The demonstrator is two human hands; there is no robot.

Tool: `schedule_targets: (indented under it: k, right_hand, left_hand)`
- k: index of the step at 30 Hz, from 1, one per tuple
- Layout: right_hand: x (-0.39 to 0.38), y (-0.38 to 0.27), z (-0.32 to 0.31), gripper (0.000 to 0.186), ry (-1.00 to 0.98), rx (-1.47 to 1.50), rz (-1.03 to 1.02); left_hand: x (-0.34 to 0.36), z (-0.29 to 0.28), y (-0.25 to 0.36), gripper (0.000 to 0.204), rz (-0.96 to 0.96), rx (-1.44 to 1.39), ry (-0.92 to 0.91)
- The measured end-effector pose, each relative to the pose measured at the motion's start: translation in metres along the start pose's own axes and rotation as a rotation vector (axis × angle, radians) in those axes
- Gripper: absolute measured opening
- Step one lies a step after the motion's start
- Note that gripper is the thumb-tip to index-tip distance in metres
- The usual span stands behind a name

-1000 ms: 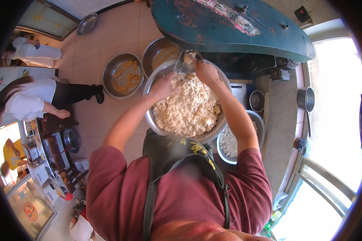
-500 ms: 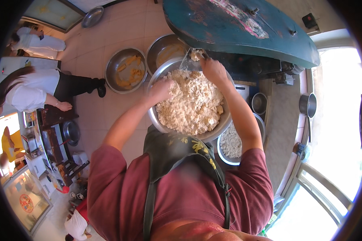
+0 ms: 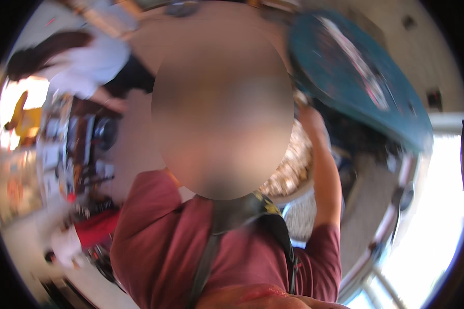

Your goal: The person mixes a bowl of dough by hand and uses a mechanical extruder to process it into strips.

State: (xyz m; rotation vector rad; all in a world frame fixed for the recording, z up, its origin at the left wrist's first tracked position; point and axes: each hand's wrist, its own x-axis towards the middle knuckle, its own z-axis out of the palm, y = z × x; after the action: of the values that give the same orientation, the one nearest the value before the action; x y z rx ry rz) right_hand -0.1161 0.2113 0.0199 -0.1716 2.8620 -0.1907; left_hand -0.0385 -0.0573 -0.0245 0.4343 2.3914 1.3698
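Note:
A large blurred oval covers the middle of the head view, hiding my left hand and much of the steel bowl (image 3: 299,184). Pale crumbly dough (image 3: 294,162) shows at the bowl's right side. My right hand (image 3: 311,119), smeared by motion, is above the dough; a small pale object (image 3: 299,97) is at its fingers, too blurred to name, and I cannot tell the grip. Below the bowl sits a second container (image 3: 299,219) with grey-white contents.
A teal machine housing (image 3: 353,77) overhangs the upper right. A bright window (image 3: 430,216) and a small pot (image 3: 401,197) are at right. A co-worker in white (image 3: 87,62), one in yellow (image 3: 23,116) and another in red and white (image 3: 85,237) are at left.
The view has swung and blurred: the teal housing and my right hand appear further right and lower. The oval now covers my left hand and the bowls behind.

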Motion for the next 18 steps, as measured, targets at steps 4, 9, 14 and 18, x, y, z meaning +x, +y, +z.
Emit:
schedule_targets:
  k: [4,9,14,18]
  right_hand:
    - [-0.032,0.000,-0.008,0.038,0.283,0.005,-0.038]
    - [-0.005,0.001,-0.007,0.042,0.088,0.103,0.304]
    - [-0.036,-0.014,-0.013,0.049,0.276,0.128,0.161]
    - [-0.008,0.003,0.002,0.048,0.311,0.087,0.249]
  left_hand:
    - [-0.009,-0.011,0.001,0.046,0.013,0.073,0.022]
    - [-0.016,-0.011,0.026,0.047,-0.048,0.100,-0.188]
    - [-0.025,-0.012,0.022,0.051,0.136,0.537,-0.001]
    - [-0.009,-0.023,0.050,0.057,-0.006,0.425,-0.279]
